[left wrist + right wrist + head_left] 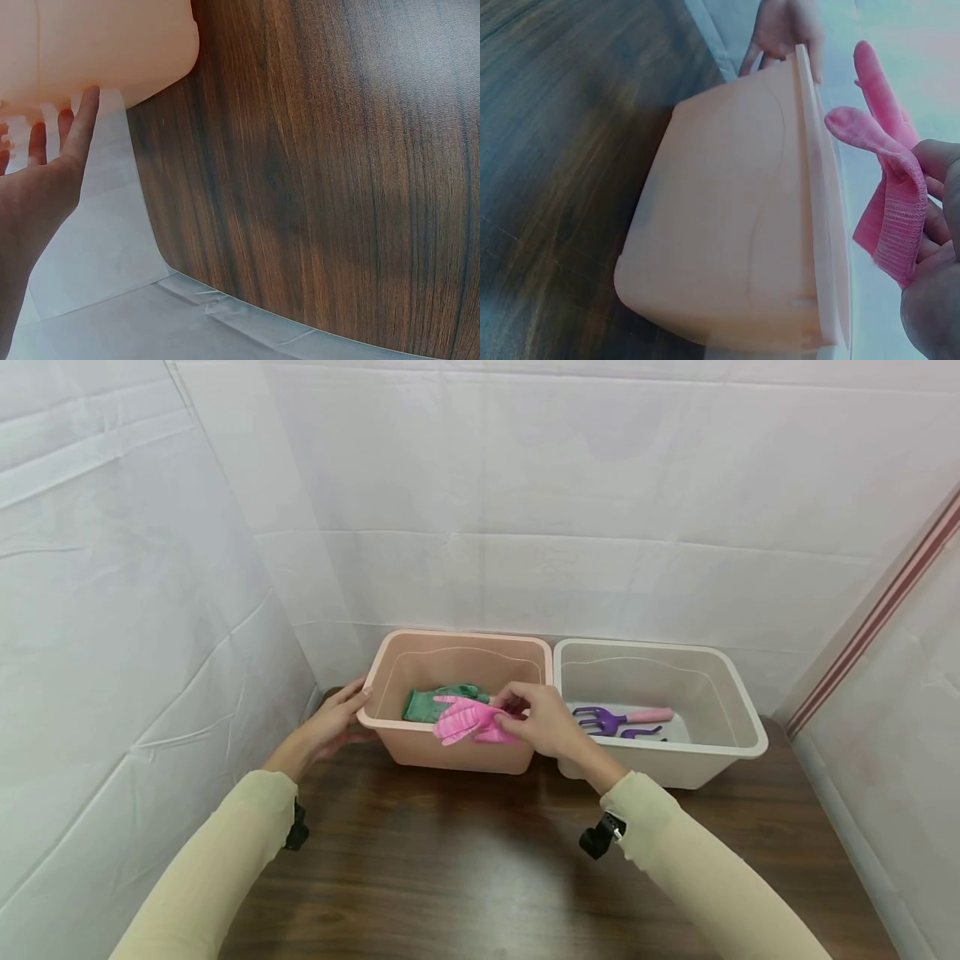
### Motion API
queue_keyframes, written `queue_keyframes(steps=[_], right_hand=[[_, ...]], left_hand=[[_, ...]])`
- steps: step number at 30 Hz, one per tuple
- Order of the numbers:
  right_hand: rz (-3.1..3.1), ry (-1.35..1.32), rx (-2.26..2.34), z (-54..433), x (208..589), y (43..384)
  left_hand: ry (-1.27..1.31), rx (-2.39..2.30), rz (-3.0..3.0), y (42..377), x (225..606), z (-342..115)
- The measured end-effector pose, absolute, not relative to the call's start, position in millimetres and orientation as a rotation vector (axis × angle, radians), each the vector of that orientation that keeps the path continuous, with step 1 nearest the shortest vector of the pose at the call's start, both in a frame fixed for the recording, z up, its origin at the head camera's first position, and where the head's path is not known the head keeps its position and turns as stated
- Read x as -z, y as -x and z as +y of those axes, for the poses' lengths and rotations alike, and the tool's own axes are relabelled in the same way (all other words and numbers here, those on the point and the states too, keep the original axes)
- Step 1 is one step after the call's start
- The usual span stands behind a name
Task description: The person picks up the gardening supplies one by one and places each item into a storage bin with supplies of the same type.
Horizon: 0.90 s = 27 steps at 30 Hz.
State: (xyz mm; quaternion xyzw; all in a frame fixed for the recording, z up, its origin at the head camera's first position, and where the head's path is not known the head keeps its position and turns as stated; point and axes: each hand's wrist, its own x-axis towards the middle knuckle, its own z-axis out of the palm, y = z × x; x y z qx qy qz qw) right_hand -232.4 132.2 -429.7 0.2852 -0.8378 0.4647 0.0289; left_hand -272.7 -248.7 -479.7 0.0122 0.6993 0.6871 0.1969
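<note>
My right hand (543, 720) pinches a pink knitted glove (468, 720) by its cuff part, between thumb and fingers. The glove hangs above the front rim of a peach-coloured bin (450, 749); in the right wrist view the glove (889, 150) stands clear of the bin wall. Inside that bin lies a green glove (423, 707), partly hidden behind the pink one. My left hand (330, 727) rests against the bin's left end, at the rim. The left wrist view shows its fingers (81, 127) spread and fairly straight against the outer wall.
Right beside the peach bin stands a whitish bin (738, 727). It holds a purple hand fork (603, 720) with a pink handle and another purple piece (639, 732), partly hidden by the front wall. Both bins stand on a dark wooden table (450, 860), with white sheeting (480, 485) around it.
</note>
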Motion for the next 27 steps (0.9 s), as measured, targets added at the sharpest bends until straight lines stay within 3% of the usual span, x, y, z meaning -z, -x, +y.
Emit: queue_keyframes(steps=[27], right_hand=[[-2.611, -0.479, -1.489, 125, 451, 283]], left_hand=[[-0.01, -1.91, 1.961, 273, 480, -250]])
